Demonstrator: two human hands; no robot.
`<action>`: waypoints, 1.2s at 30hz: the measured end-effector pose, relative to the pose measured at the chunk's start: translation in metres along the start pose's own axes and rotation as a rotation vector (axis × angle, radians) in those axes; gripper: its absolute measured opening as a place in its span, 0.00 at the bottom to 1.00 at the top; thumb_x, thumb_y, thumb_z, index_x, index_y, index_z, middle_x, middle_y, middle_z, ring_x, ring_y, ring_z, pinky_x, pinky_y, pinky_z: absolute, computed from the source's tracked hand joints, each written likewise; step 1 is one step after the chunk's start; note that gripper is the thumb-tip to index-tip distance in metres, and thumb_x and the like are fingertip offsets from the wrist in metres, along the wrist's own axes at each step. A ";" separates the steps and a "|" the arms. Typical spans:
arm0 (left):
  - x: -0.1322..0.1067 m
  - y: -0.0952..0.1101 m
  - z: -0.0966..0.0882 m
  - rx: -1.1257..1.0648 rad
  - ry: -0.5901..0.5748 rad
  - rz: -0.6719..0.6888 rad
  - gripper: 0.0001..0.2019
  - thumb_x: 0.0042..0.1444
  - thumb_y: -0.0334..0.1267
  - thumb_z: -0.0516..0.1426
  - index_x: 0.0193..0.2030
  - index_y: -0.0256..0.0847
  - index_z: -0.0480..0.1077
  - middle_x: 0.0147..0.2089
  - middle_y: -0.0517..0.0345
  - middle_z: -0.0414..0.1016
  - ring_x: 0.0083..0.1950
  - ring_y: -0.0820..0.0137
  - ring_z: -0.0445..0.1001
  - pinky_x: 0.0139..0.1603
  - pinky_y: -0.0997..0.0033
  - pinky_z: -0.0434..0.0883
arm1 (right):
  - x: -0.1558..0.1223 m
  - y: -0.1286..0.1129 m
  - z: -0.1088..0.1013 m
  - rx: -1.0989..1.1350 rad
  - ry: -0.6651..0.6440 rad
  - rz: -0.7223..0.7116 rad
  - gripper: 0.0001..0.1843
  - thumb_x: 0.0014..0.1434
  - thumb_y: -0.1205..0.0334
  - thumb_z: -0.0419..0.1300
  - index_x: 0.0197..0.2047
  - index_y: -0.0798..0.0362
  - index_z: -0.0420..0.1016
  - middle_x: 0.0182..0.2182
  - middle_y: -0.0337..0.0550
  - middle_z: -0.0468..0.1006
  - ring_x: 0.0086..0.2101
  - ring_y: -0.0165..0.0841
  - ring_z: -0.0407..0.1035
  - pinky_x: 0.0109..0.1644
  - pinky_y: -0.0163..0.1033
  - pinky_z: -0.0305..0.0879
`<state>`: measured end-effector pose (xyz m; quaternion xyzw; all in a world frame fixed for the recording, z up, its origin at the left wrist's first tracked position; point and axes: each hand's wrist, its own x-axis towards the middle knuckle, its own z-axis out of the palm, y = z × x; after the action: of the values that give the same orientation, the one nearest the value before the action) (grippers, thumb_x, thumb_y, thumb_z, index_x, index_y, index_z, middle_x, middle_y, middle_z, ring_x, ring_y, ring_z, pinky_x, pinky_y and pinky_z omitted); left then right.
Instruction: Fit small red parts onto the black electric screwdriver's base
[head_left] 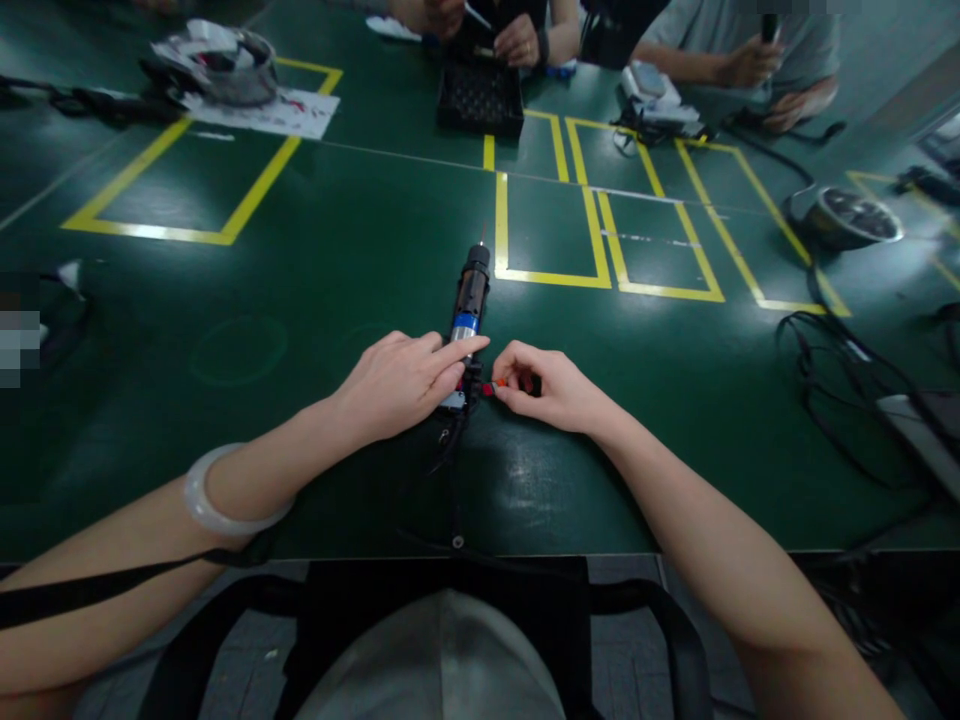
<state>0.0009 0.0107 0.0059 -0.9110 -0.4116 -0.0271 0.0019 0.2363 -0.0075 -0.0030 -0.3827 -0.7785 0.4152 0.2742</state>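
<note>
While your left hand (401,385) holds down the rear end of the black driver (471,290), index finger laid across the barrel and the other fingers curled over the base, the tool lies flat on the green desk (337,300), tip pointing away from you. Your right hand (551,388) has its grip closed in a pinch on a small red piece (496,384) right at the driver's base, just beside your left fingertips. Whether that piece is seated or only touching, I cannot tell; your fingers hide the joint. By my judgement the work at the base is mid-way, not finished: both hands are on it, and the black cable (448,440) trails loose toward you.
</note>
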 end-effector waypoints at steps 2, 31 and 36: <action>-0.001 -0.001 0.000 -0.011 -0.003 0.003 0.27 0.73 0.45 0.39 0.74 0.48 0.60 0.43 0.50 0.76 0.40 0.62 0.75 0.44 0.62 0.66 | 0.000 0.001 0.001 0.048 0.001 0.002 0.04 0.61 0.65 0.61 0.39 0.53 0.69 0.28 0.34 0.70 0.27 0.26 0.64 0.31 0.33 0.58; -0.002 0.002 -0.002 -0.025 -0.009 -0.006 0.28 0.72 0.51 0.40 0.73 0.49 0.61 0.44 0.49 0.76 0.42 0.60 0.75 0.44 0.61 0.66 | 0.004 -0.002 0.016 -0.099 0.034 -0.093 0.04 0.64 0.70 0.58 0.41 0.52 0.69 0.33 0.38 0.72 0.32 0.28 0.67 0.37 0.34 0.63; -0.002 0.010 -0.003 -0.016 -0.014 -0.073 0.33 0.67 0.62 0.44 0.73 0.50 0.60 0.46 0.49 0.76 0.45 0.56 0.76 0.47 0.58 0.67 | 0.004 0.002 0.016 -0.038 0.040 -0.083 0.06 0.62 0.70 0.58 0.42 0.52 0.66 0.32 0.37 0.73 0.31 0.29 0.68 0.35 0.34 0.64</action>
<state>0.0068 0.0025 0.0088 -0.8954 -0.4444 -0.0243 -0.0093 0.2227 -0.0107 -0.0126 -0.3636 -0.7958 0.3807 0.2993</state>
